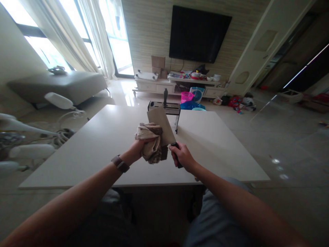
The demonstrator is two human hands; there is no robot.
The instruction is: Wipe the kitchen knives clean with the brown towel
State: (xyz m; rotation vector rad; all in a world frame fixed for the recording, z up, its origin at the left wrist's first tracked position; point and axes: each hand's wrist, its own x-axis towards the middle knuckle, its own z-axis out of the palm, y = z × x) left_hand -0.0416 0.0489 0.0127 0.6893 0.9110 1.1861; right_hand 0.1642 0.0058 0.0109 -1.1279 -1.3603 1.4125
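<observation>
A cleaver (162, 124) with a wide grey blade points up and to the left above the white table (84, 151). My right hand (182, 156) is wrapped round its black handle. In my left hand (137, 150) is a bunched beige and brown cloth (151, 141), which lies against the left side of the blade. The cloth hides most of my left fingers. Behind the blade, at the table's far edge, stands a black knife block or rack (164, 107) with a dark handle sticking up from it.
Beyond the table is a low white cabinet (151, 86) with boxes and bowls. A pink basket (186, 97) and a blue item stand before it. White chairs (59, 100) are at the left, and a black television (199, 34) hangs on the wall.
</observation>
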